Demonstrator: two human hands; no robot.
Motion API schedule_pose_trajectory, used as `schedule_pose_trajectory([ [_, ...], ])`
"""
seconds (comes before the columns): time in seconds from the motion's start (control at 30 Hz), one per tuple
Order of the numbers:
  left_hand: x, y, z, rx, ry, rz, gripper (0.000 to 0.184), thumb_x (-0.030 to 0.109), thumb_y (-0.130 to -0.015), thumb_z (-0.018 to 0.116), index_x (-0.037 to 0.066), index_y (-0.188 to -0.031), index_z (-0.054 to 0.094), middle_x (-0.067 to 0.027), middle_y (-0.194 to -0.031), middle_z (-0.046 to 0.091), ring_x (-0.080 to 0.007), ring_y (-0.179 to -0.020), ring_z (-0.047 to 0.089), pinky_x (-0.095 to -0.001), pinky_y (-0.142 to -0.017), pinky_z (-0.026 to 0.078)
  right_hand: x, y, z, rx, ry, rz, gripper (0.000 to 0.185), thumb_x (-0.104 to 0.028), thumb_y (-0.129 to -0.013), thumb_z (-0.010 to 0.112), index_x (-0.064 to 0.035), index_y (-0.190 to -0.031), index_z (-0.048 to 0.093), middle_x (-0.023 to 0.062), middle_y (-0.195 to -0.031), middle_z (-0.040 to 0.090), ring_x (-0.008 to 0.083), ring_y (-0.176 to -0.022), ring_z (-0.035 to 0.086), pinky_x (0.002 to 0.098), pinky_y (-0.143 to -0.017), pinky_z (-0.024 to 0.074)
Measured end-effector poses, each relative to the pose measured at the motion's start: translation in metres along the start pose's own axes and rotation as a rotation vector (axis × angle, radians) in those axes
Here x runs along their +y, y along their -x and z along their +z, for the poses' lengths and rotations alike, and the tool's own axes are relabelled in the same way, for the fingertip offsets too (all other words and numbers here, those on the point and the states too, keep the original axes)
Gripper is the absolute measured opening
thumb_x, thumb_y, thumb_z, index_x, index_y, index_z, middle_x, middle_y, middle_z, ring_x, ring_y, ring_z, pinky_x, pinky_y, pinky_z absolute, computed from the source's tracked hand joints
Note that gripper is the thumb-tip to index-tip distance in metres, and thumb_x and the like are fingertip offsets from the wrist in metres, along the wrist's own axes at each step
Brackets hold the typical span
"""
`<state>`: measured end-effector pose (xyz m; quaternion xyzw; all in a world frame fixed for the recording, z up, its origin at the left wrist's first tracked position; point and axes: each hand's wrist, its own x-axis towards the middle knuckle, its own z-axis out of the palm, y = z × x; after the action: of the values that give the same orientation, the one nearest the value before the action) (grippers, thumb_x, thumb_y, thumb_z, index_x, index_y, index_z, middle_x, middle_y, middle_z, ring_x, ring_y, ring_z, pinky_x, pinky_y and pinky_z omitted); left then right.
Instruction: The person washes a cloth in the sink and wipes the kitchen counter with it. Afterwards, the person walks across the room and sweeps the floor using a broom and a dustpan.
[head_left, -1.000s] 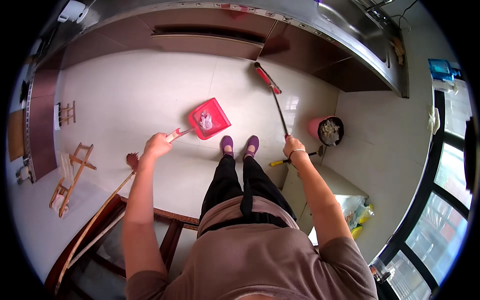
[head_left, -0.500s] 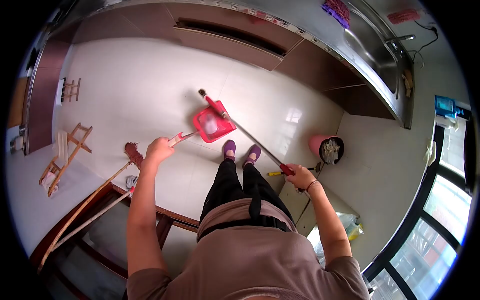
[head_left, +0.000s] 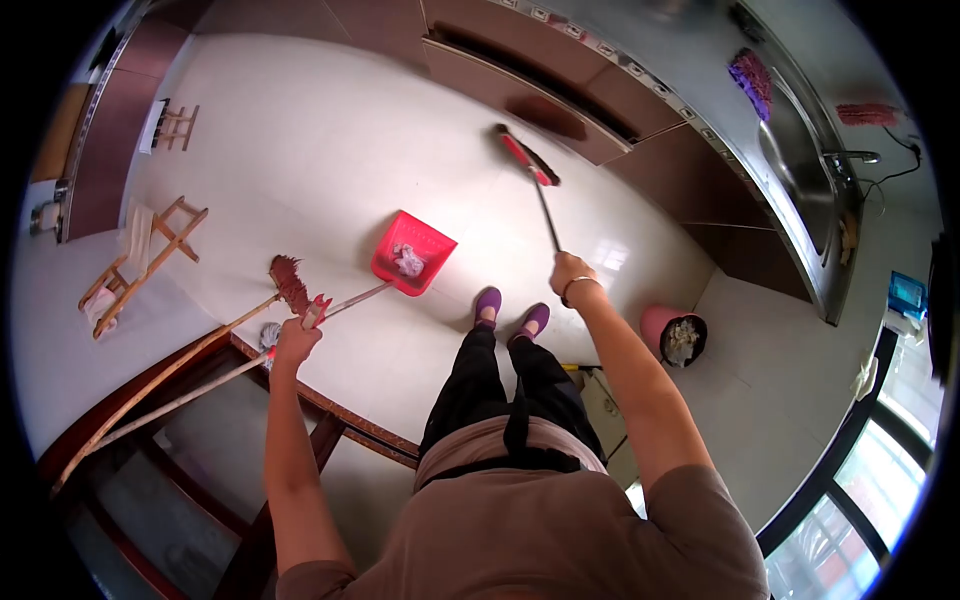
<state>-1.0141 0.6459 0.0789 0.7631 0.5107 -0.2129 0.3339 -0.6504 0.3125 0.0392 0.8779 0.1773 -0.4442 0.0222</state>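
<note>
My left hand is closed round the handle of a red dustpan, whose pan rests on the pale floor left of my feet. Crumpled whitish litter lies inside the pan. Ahead and to the right, my right hand grips the thin handle of a broom. The broom's red and dark head is on the floor near the brown cabinets, apart from the dustpan.
A pink bin holding waste stands at the right. Wooden folding stools are at the left, beside a reddish mop head. Brown cabinets and a sink border the far side; a dark wooden frame is near my left side.
The broom head has swung from over the dustpan toward the cabinets, and my right hand has moved forward. My view has turned, and my left hand sits lower in it.
</note>
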Motion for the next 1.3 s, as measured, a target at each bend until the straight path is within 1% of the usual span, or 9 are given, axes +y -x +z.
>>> schedule_pose_trajectory([
  [0.2, -0.05, -0.014, 0.003, 0.067, 0.019, -0.042, 0.022, 0.015, -0.063, 0.056, -0.005, -0.071, 0.057, -0.0135, -0.054, 0.054, -0.0223, -0.049, 0.055, -0.0355, -0.049, 0.043, -0.08, -0.018, 0.05, -0.026, 0.246, -0.248, 0.026, -0.013, -0.078, 0.051, -0.0004, -0.099, 0.061, 0.0167, -0.1, 0.062, 0.029, -0.093, 0.061, 0.0356, -0.077, 0.05],
  [0.33, -0.037, -0.01, -0.005, 0.034, 0.102, -0.112, 0.02, 0.015, -0.064, 0.055, -0.004, -0.07, 0.056, -0.0107, -0.052, 0.053, -0.0186, -0.044, 0.053, -0.0338, -0.044, 0.042, -0.115, 0.017, 0.046, -0.281, 0.311, -0.385, 0.028, -0.009, -0.073, 0.057, -0.0016, -0.1, 0.062, 0.0154, -0.098, 0.063, 0.0258, -0.088, 0.063, 0.036, -0.072, 0.0515],
  [0.47, -0.046, -0.003, 0.0, 0.009, 0.111, -0.105, 0.019, 0.015, -0.064, 0.055, -0.004, -0.07, 0.056, -0.0096, -0.052, 0.052, -0.0175, -0.043, 0.052, -0.0321, -0.042, 0.041, -0.082, 0.043, 0.008, -0.433, -0.009, -0.279, 0.025, -0.011, -0.074, 0.054, -0.0027, -0.096, 0.062, 0.0167, -0.092, 0.063, 0.0277, -0.082, 0.063, 0.0366, -0.07, 0.0499],
  [0.67, -0.074, 0.045, 0.021, 0.019, -0.001, -0.004, 0.024, 0.016, -0.063, 0.056, -0.005, -0.075, 0.058, -0.0167, -0.06, 0.057, -0.0273, -0.057, 0.057, -0.0376, -0.057, 0.044, -0.049, 0.071, 0.004, -0.159, 0.259, -0.461, 0.03, -0.012, -0.072, 0.05, -0.0068, -0.101, 0.057, 0.0131, -0.087, 0.063, 0.026, -0.072, 0.063, 0.0367, -0.064, 0.0491],
  [0.87, -0.083, 0.073, 0.041, 0.014, 0.023, -0.009, 0.024, 0.015, -0.062, 0.055, -0.006, -0.074, 0.058, -0.0171, -0.059, 0.056, -0.0269, -0.055, 0.056, -0.0374, -0.056, 0.044, -0.078, 0.075, 0.066, -0.094, 0.397, -0.377, 0.026, -0.011, -0.081, 0.051, -0.0026, -0.104, 0.059, 0.013, -0.096, 0.063, 0.0255, -0.089, 0.063, 0.0351, -0.071, 0.051],
  [0.93, -0.082, 0.072, 0.048, 0.046, 0.049, -0.028, 0.022, 0.014, -0.062, 0.057, -0.005, -0.073, 0.057, -0.0095, -0.056, 0.052, -0.0172, -0.053, 0.05, -0.0339, -0.054, 0.041, -0.062, 0.085, 0.088, -0.128, 0.423, -0.41, 0.027, -0.012, -0.081, 0.051, -0.0017, -0.104, 0.058, 0.0141, -0.097, 0.063, 0.0256, -0.088, 0.063, 0.0348, -0.07, 0.0514],
  [1.0, -0.077, 0.073, 0.048, 0.057, 0.13, -0.032, 0.019, 0.013, -0.063, 0.055, -0.005, -0.069, 0.056, -0.0082, -0.053, 0.05, -0.0169, -0.048, 0.048, -0.0332, -0.048, 0.039, -0.038, 0.094, 0.11, -0.177, 0.393, -0.397, 0.026, -0.012, -0.081, 0.051, -0.0008, -0.103, 0.059, 0.0153, -0.099, 0.062, 0.0237, -0.089, 0.063, 0.0346, -0.07, 0.0515],
  [1.13, -0.072, 0.076, 0.055, 0.024, 0.181, -0.087, 0.012, 0.011, -0.063, 0.054, -0.001, -0.062, 0.053, -0.0019, -0.051, 0.045, -0.0116, -0.045, 0.042, -0.0297, -0.044, 0.034, 0.037, 0.119, 0.104, -0.346, 0.138, -0.407, 0.026, -0.017, -0.079, 0.05, -0.0128, -0.102, 0.061, 0.0119, -0.097, 0.063, 0.027, -0.093, 0.06, 0.0394, -0.077, 0.0482],
  [1.3, -0.091, 0.092, 0.069, 0.029, 0.166, -0.024, 0.011, 0.01, -0.063, 0.055, -0.001, -0.063, 0.052, -0.0017, -0.051, 0.045, -0.0112, -0.046, 0.042, -0.0287, -0.044, 0.034, 0.137, 0.184, 0.167, -0.143, -0.117, -0.359, 0.031, -0.019, -0.074, 0.051, -0.0122, -0.104, 0.057, 0.0151, -0.094, 0.062, 0.033, -0.09, 0.059, 0.0426, -0.078, 0.0464],
])
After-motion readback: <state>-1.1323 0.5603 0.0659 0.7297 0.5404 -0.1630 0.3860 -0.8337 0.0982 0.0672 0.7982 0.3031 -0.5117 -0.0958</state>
